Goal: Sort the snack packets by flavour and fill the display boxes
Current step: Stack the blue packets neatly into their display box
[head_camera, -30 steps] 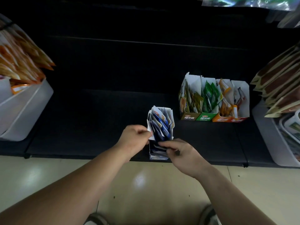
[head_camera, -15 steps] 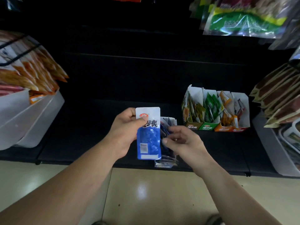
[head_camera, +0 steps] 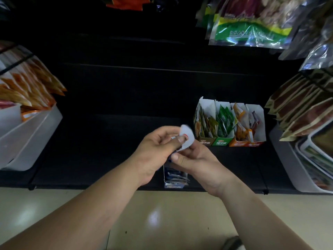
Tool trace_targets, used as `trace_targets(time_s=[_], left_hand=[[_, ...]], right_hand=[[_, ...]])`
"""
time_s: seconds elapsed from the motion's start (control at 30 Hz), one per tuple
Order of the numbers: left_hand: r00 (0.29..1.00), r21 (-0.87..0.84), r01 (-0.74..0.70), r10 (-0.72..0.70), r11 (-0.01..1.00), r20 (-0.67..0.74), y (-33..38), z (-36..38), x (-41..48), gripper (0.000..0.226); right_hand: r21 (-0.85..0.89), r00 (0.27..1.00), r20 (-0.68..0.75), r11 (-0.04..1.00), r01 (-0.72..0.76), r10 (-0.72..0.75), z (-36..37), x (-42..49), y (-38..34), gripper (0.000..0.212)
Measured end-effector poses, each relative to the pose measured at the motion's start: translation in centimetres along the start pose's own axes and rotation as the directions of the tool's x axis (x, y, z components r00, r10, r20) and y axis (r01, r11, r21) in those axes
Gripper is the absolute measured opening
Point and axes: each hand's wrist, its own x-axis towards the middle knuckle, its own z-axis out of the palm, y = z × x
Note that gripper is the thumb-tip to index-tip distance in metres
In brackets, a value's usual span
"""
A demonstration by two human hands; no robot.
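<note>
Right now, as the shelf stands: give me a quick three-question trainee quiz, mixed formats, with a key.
1. True or false: the blue box stands in the row of four boxes.
2. Who holds the white-topped packet? A) left hand only B) right hand only C) both
3. Fill in: the green box stands between the brown box and the ___ box.
Key: 1 false, it stands alone at the shelf's front edge; 2 C; 3 orange.
</note>
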Motion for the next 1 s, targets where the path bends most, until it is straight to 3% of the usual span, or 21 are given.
trace_targets(time_s=[0.07,0.13,0.23,0.47,0.7,0.83,1.0], left_hand=[[0.996,0.117,-0.020,0.030,0.993,-0.085,-0.3,-0.1,0.2,0.027],[0.986,0.184,-0.049,0.076,0.982,-0.145,-0.2,-0.5,0.4,0.015],[0.995,0.165,-0.040,0.054,0.986,-0.085,0.3,-1.0,0.3,0.019],[0.987,0.331,-0.115,0.146,0.937,-0.069,-1.0,-1.8,1.1,0.009],[0.983,0.425,-0.015,0.090,0.905,-0.157,-3.4,-2.9,1.8,0.026],[0.976,0.396,0.111,-0.024,0.911,-0.217,-5.4,-3.9,1.6,0.029],[0.980,0.393,0.134,-0.061,0.910,-0.191,-6.1,-3.9,1.6,0.019]], right_hand=[[-0.045,0.994,-0.111,0.999,-0.016,0.011,0.0,-0.2,0.1,0.044],[-0.128,0.960,-0.279,0.991,-0.028,-0.009,-0.2,-0.4,0.0,0.037],[-0.179,0.913,-0.405,0.983,-0.031,-0.044,-0.9,-0.5,-0.2,0.030],[-0.220,0.908,-0.403,0.975,0.026,-0.115,-1.1,0.3,-0.5,0.009],[-0.344,0.943,-0.324,0.938,-0.045,-0.074,-2.5,0.3,0.9,0.012],[-0.499,0.955,-0.293,0.859,-0.111,-0.048,-3.2,-0.1,3.9,0.017],[-0.703,0.947,-0.299,0.698,-0.138,-0.114,-3.4,0.0,6.1,0.018]])
